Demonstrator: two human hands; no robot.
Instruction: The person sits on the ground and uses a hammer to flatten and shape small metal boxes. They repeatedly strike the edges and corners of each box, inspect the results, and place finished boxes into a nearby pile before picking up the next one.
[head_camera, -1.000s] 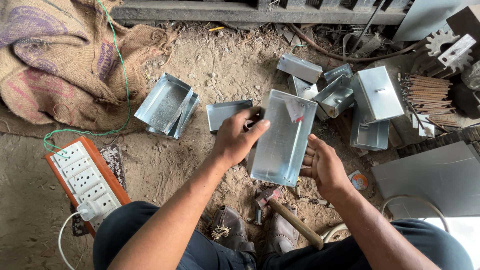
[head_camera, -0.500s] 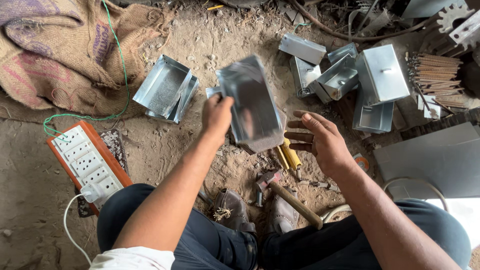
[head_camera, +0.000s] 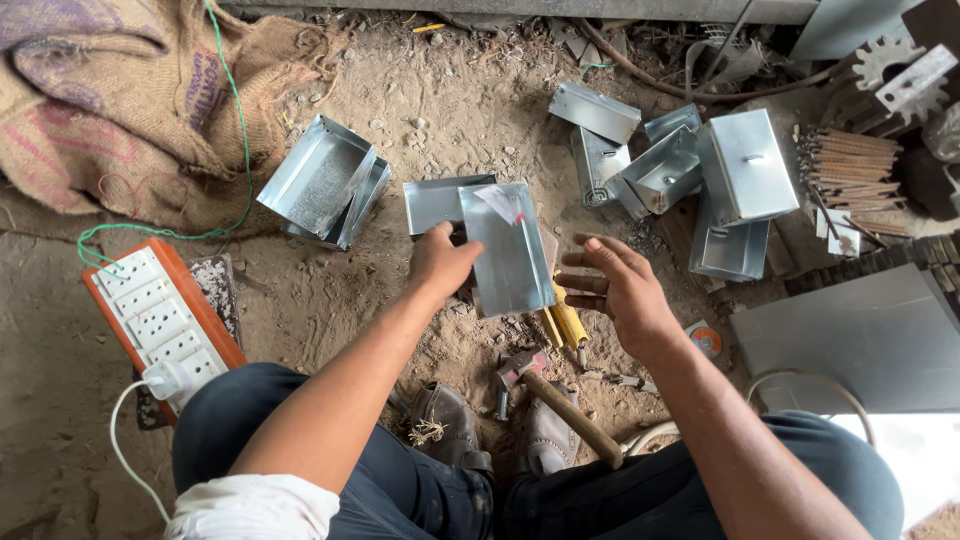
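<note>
Metal box (head_camera: 508, 250) now lowered, left hand (head_camera: 440, 262) gripping, right hand (head_camera: 620, 290) fingers spread

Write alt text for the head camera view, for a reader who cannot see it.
A seated person's left hand holds a shiny sheet-metal box over a dirt floor, while the open right hand hovers beside it. More metal boxes lie scattered ahead, a hammer by the shoes and a power strip at left.
</note>
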